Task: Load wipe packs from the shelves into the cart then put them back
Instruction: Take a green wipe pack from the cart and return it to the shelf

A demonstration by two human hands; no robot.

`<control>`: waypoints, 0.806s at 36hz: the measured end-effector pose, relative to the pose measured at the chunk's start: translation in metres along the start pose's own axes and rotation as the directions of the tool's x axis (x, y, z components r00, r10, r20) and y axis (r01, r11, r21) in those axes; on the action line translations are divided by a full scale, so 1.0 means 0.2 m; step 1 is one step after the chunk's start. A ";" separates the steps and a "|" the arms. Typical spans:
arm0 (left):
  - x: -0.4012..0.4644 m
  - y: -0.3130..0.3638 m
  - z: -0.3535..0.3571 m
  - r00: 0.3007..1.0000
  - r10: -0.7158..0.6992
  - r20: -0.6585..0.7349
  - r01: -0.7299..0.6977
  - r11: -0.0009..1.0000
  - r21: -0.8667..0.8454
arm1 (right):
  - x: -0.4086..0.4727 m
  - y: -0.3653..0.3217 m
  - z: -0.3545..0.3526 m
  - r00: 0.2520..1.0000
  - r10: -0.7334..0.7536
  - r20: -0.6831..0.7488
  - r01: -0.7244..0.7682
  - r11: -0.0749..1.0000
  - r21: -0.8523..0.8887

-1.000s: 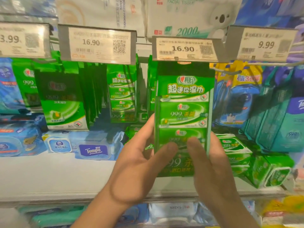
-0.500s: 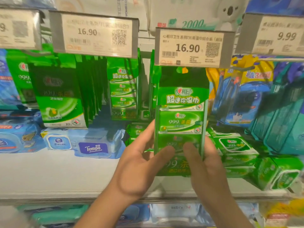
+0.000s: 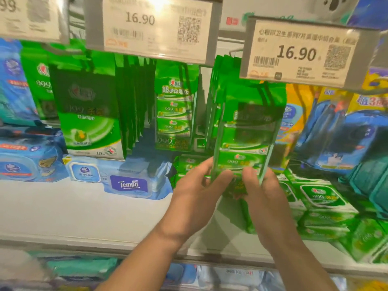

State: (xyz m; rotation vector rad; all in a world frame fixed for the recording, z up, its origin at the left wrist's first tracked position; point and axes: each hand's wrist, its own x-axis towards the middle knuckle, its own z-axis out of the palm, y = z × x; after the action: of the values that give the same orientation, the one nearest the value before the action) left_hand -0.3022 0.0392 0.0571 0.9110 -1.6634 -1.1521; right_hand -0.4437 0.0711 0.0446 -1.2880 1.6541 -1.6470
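While both hands grip its lower end, a tall green wipe pack stands upright before the hanging row, its top just under a 16.90 price tag. Left hand and right hand pinch its bottom edges above the white shelf.

We see both forearms reaching up and forward from the bottom edge, bare, converging toward the centre. The left hand is raised with its back to us, thumb lying across the front of the green wipe pack, fingers curled behind its left edge. The right hand mirrors it, thumb in front, fingers wrapped round the right edge.
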 end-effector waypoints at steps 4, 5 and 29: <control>0.08 -0.03 -0.01 0.999 -0.030 -0.034 0.032 0.996 0.085 | 0.07 0.01 0.05 0.999 0.031 -0.027 -0.031 0.999 0.023; 0.11 -0.04 -0.01 0.998 -0.042 -0.049 0.048 0.993 0.109 | 0.09 0.01 0.06 0.999 0.024 -0.030 -0.023 0.999 0.035; 0.00 -0.10 -0.01 0.974 -0.198 -0.114 0.213 0.966 0.148 | 0.03 0.06 0.05 0.950 0.308 0.050 -0.297 0.843 0.449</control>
State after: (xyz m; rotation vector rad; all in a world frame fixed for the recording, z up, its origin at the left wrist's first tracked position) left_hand -0.2981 0.0317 0.0394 1.2471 -1.6257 -1.1019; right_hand -0.4407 0.0593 0.0331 -0.7352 1.2927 -1.7147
